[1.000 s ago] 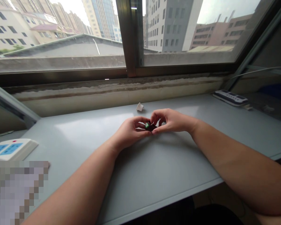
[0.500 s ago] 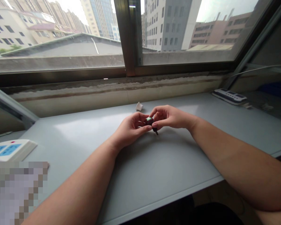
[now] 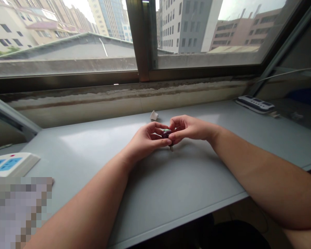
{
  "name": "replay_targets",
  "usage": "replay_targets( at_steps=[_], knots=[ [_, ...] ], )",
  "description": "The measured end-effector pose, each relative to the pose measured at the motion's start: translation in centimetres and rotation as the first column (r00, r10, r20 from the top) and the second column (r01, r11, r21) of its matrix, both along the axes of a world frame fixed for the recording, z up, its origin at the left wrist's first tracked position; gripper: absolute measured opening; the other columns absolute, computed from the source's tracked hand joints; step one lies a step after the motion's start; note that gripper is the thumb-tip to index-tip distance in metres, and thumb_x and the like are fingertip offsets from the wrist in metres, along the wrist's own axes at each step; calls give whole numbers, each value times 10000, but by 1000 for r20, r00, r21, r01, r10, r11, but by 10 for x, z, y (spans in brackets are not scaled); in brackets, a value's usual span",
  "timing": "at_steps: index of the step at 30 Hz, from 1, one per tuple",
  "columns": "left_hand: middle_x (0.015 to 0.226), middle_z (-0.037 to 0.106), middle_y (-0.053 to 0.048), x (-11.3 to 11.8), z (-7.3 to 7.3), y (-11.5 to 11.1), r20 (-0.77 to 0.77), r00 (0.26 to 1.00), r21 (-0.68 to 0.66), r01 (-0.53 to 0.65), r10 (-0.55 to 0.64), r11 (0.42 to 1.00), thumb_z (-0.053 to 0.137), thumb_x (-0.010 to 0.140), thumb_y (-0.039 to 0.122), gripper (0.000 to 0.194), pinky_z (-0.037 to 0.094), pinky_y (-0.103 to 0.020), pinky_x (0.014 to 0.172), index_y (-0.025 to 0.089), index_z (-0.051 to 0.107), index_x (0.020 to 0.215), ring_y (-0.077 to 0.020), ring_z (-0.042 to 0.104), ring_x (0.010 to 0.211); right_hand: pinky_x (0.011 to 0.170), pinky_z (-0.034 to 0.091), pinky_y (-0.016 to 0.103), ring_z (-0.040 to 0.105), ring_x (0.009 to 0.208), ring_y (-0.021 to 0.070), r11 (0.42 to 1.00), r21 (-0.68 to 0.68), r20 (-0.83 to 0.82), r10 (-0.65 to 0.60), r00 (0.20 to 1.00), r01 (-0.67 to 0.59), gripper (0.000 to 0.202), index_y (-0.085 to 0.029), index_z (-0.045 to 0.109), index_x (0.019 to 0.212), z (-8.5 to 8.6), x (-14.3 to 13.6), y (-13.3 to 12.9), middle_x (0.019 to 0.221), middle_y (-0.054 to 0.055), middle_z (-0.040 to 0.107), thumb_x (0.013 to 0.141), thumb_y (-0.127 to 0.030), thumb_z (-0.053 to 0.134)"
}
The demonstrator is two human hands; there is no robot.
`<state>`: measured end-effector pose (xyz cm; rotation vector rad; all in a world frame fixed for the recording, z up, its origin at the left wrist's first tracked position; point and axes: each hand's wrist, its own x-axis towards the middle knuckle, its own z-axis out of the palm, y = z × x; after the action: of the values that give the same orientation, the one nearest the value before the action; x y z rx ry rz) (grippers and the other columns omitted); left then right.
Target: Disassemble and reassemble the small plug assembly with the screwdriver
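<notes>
Together, left hand [image 3: 146, 137] and right hand [image 3: 191, 128] pinch a dark object [image 3: 166, 134], fingers [image 3: 162, 142] nearly closed. A white piece [image 3: 153, 116] lies by the bench's [image 3: 181, 197] far edge.

The device [image 3: 166, 134] is being partly hidden by the left hand [image 3: 149, 136] and right hand [image 3: 188, 128]. The socket box [image 3: 15, 164] is being cut off by the left edge. A corner item [image 3: 18, 211] is being obscured by pixelation.
</notes>
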<state>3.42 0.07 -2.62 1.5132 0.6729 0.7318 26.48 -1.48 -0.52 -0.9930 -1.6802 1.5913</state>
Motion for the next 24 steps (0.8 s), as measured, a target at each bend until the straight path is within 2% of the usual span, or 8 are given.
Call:
replay_targets(
  at_steps=[5,11,18,24],
  knots=[
    [1017,789,-98,-1,1,0,65,997,-62,56,-52,996,952,717,266,512,619,-354,870,138,690,1138,-226,780,925,752,666,237,772,811,136,1000,-10,-18,13,1000,-13,378,-155,603,878,0,1,0,880,12,740,745,-306,923],
    [972,798,-93,2,5,-1,58,996,-41,76,-74,996,951,721,269,407,612,-346,862,126,718,1023,-224,777,910,727,671,250,777,798,152,999,30,12,-16,1000,16,391,-160,595,876,4,-1,-2,871,21,746,735,-314,925],
    [970,804,-89,2,6,0,15,1000,-51,10,-9,999,972,681,287,437,606,-344,869,128,727,1006,-227,777,909,753,690,289,782,831,172,995,87,68,-47,997,41,374,-159,603,886,1,0,1,903,35,746,768,-344,905],
    [996,795,-95,-2,6,0,25,999,-58,38,-37,998,967,690,300,463,600,-352,886,122,731,1046,-223,767,919,796,683,276,783,874,164,999,36,7,19,1000,-19,379,-160,635,911,-2,5,3,931,30,763,747,-343,923]
  ],
)
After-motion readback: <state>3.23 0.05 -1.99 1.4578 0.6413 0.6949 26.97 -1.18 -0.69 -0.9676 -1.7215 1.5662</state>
